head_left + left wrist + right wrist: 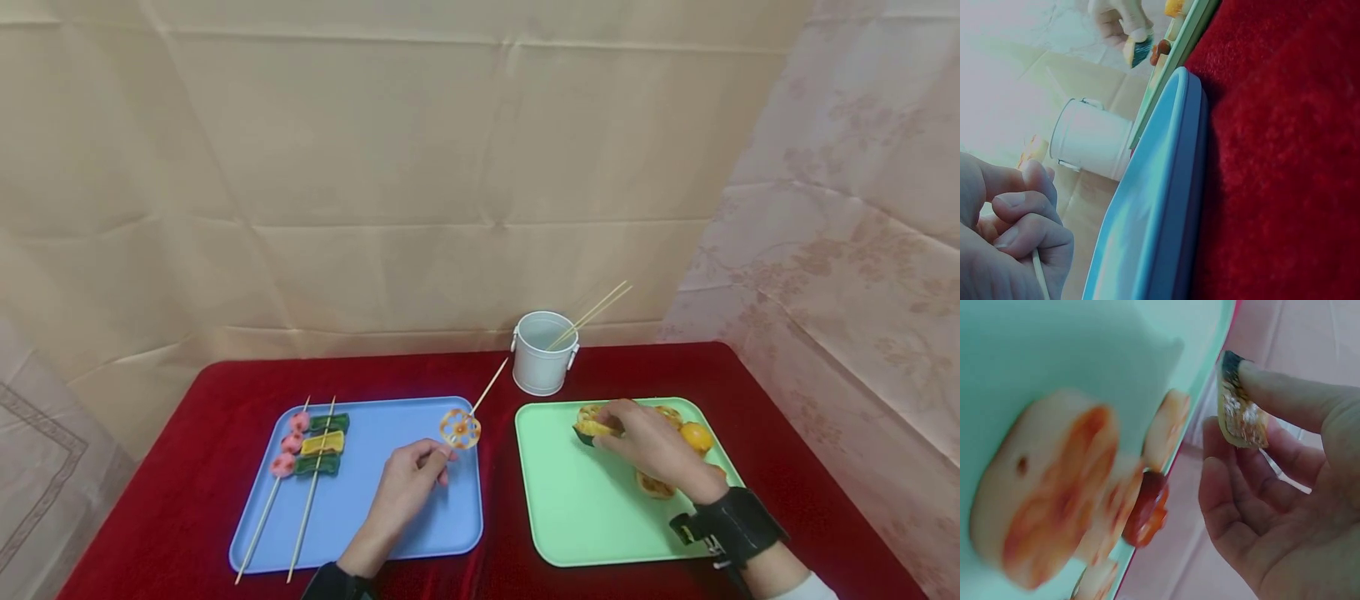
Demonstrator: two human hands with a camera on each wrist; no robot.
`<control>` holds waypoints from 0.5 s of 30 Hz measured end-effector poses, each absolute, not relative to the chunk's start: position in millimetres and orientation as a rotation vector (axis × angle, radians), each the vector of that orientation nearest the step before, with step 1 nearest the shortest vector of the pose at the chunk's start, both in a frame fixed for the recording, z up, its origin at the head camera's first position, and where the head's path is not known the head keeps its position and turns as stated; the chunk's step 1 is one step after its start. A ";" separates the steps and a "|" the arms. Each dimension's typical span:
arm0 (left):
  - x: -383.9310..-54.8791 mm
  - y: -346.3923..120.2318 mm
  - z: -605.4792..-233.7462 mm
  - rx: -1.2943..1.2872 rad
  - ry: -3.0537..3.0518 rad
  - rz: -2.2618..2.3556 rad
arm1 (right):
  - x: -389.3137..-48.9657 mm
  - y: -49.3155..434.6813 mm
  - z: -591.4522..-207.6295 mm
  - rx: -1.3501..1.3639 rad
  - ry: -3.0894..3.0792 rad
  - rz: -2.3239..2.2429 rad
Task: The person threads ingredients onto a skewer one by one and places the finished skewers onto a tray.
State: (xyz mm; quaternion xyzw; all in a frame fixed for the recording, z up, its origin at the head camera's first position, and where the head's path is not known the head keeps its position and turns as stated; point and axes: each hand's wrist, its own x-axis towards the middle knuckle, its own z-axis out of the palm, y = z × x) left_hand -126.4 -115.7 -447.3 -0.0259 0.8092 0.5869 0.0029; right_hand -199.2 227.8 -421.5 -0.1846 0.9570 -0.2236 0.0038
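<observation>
My left hand (408,483) grips a bamboo skewer (491,385) over the right side of the blue tray (390,533). A browned lotus root slice (460,429) is threaded on that skewer, just above my fingers, with the pointed end sticking out beyond it. Over the green tray (577,517), my right hand (652,442) pinches a yellow pumpkin wedge with dark green rind (1241,409) between thumb and fingers. More lotus root slices (1060,494) lie on the green tray below it, beside a round yellow piece (697,437).
On the blue tray's left lie a skewer of pink balls (283,464) and a skewer of green and yellow pieces (322,442). A white bucket (540,367) holding a few bare skewers (600,307) stands behind the trays. Red cloth (180,500) covers the table.
</observation>
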 end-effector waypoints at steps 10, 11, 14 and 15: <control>-125.5 -112.2 -447.3 -0.043 2.527 1.836 | -197.7 211.3 -410.8 -0.419 2.948 -1.052; -125.2 -112.0 -447.4 -0.039 2.522 1.836 | -197.8 209.8 -410.1 -0.401 2.933 -1.094; -124.2 -111.3 -447.8 -0.024 2.515 1.837 | -198.3 205.4 -408.6 -0.342 2.865 -1.231; -124.0 -111.0 -448.0 -0.021 2.513 1.837 | -198.5 204.0 -408.3 -0.333 2.843 -1.269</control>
